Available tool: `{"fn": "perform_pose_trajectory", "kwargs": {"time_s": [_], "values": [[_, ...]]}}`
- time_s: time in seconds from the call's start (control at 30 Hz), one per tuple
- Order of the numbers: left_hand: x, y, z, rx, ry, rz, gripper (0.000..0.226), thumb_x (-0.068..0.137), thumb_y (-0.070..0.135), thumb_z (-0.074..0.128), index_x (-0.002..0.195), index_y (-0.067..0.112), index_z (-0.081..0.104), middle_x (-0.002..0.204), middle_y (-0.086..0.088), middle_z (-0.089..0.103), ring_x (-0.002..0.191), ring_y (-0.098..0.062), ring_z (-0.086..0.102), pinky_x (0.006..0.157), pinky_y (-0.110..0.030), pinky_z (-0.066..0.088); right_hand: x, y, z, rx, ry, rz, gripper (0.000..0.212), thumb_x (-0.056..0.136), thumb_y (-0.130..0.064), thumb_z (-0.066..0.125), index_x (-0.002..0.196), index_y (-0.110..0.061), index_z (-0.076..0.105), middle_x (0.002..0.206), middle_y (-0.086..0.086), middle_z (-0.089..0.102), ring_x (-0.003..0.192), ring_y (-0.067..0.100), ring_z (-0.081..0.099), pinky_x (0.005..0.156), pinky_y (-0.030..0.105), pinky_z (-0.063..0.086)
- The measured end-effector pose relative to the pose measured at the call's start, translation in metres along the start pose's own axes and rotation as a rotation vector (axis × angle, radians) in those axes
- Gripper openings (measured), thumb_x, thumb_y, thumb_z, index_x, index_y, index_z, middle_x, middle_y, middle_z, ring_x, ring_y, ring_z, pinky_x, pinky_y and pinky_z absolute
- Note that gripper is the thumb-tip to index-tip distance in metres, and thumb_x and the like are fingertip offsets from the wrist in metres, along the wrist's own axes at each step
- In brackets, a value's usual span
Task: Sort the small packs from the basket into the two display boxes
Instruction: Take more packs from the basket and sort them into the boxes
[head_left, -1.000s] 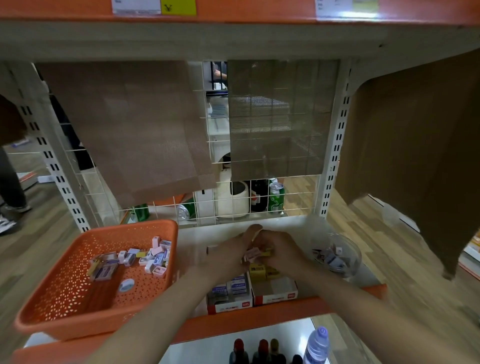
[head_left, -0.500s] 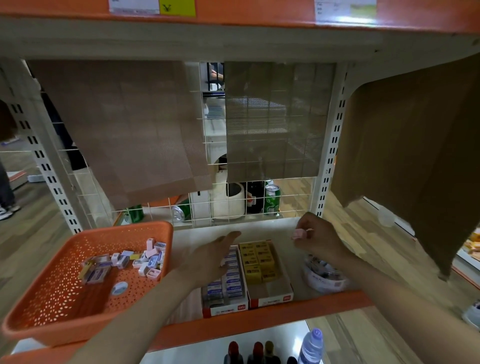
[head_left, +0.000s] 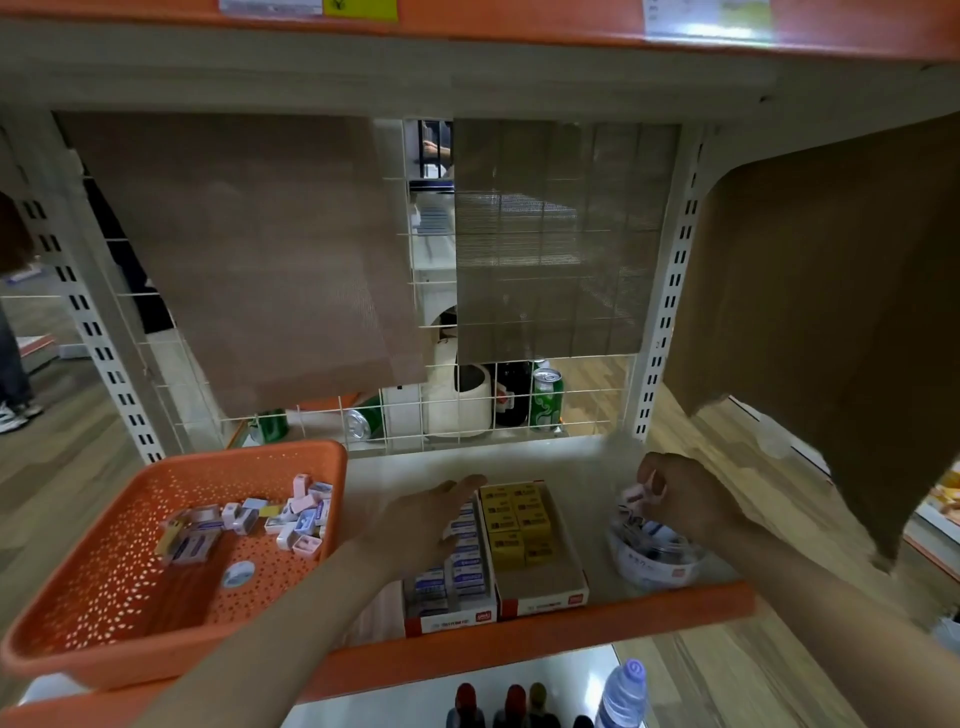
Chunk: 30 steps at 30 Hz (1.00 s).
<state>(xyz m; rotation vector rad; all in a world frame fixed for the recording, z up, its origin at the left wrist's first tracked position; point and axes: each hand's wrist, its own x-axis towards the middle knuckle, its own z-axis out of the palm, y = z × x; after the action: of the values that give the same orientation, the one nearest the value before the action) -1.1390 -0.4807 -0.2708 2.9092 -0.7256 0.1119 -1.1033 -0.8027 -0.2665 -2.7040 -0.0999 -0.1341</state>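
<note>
Right hand (head_left: 688, 506) lowered pack (head_left: 643, 493) toward tub (head_left: 655, 569); white shelf (head_left: 524, 457), wood floor (head_left: 62, 473).

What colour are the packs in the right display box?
The packs are yellow; head view.

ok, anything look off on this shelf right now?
The right hand pinches a pink pack over the clear round tub, not over either display box. Also, a round white disc lies in the orange basket among the rectangular packs.
</note>
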Motion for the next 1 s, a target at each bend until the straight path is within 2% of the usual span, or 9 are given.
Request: {"fn": "perform_pose_trajectory", "kwargs": {"time_s": [0.1, 0.23, 0.33, 0.47, 0.6, 0.73, 0.83, 1.0], "values": [[-0.002, -0.003, -0.002, -0.004, -0.02, 0.004, 0.07, 0.095, 0.023, 0.049, 0.151, 0.025, 0.007, 0.131, -0.003, 0.049, 0.11, -0.017, 0.056, 0.09, -0.03, 0.05, -0.001, -0.01, -0.001, -0.124, -0.048, 0.04, 0.031, 0.075, -0.021, 0.069, 0.098, -0.03, 0.049, 0.095, -0.005, 0.055, 0.086, 0.014, 0.055, 0.065, 0.024, 0.036], [-0.007, -0.014, -0.002, 0.011, -0.026, 0.006, 0.063, 0.094, 0.023, 0.05, 0.148, 0.028, 0.019, 0.129, -0.002, 0.051, 0.11, -0.017, 0.056, 0.09, -0.033, 0.05, 0.0, -0.042, 0.004, -0.119, 0.02, -0.011, 0.022, 0.081, -0.021, 0.065, 0.094, -0.029, 0.049, 0.096, -0.005, 0.057, 0.093, 0.017, 0.058, 0.066, 0.024, 0.035], [-0.014, -0.026, -0.009, -0.004, -0.026, -0.012, 0.054, 0.093, 0.023, 0.05, 0.143, 0.027, 0.03, 0.131, 0.001, 0.047, 0.113, -0.018, 0.055, 0.087, -0.032, 0.049, 0.002, -0.076, 0.017, -0.108, 0.029, -0.102, 0.019, 0.083, -0.021, 0.064, 0.1, -0.025, 0.056, 0.093, -0.006, 0.057, 0.09, 0.016, 0.057, 0.066, 0.026, 0.035], [-0.027, -0.048, -0.029, 0.0, 0.077, -0.036, 0.037, 0.092, 0.022, 0.051, 0.129, 0.021, 0.047, 0.122, 0.0, 0.051, 0.108, -0.018, 0.055, 0.077, -0.026, 0.041, 0.007, -0.134, 0.041, -0.055, 0.006, -0.219, 0.02, 0.083, -0.021, 0.063, 0.103, -0.024, 0.058, 0.092, -0.007, 0.059, 0.084, 0.013, 0.055, 0.065, 0.025, 0.034], [-0.054, -0.087, -0.041, 0.069, 0.137, -0.131, 0.027, 0.091, 0.025, 0.052, 0.118, 0.021, 0.056, 0.121, 0.002, 0.055, 0.11, -0.018, 0.055, 0.08, -0.025, 0.04, 0.012, -0.201, 0.071, 0.013, -0.037, -0.336, 0.016, 0.083, -0.022, 0.062, 0.098, -0.025, 0.059, 0.094, -0.006, 0.06, 0.084, 0.013, 0.055, 0.066, 0.025, 0.034], [-0.085, -0.127, -0.047, 0.118, 0.077, -0.285, 0.025, 0.092, 0.028, 0.05, 0.114, 0.023, 0.06, 0.124, 0.004, 0.056, 0.111, -0.017, 0.055, 0.088, -0.026, 0.042, 0.01, -0.269, 0.103, -0.009, -0.055, -0.523, 0.014, 0.085, -0.02, 0.06, 0.098, -0.019, 0.062, 0.102, 0.001, 0.063, 0.09, 0.017, 0.056, 0.073, 0.026, 0.033], [-0.104, -0.149, -0.046, 0.135, -0.001, -0.398, 0.018, 0.091, 0.026, 0.049, 0.104, 0.021, 0.06, 0.114, 0.0, 0.06, 0.1, -0.021, 0.06, 0.075, -0.03, 0.045, 0.013, -0.306, 0.131, -0.146, -0.095, -0.612, 0.018, 0.084, -0.021, 0.058, 0.101, -0.019, 0.063, 0.111, 0.003, 0.063, 0.107, 0.024, 0.055, 0.088, 0.029, 0.034], [-0.125, -0.174, -0.036, 0.118, -0.024, -0.455, 0.021, 0.09, 0.022, 0.049, 0.104, 0.024, 0.063, 0.115, 0.001, 0.062, 0.105, -0.019, 0.059, 0.078, -0.028, 0.047, 0.015, -0.337, 0.167, -0.377, -0.158, -0.623, 0.023, 0.09, -0.023, 0.058, 0.109, -0.012, 0.065, 0.114, 0.009, 0.063, 0.11, 0.027, 0.055, 0.097, 0.033, 0.036]]}}
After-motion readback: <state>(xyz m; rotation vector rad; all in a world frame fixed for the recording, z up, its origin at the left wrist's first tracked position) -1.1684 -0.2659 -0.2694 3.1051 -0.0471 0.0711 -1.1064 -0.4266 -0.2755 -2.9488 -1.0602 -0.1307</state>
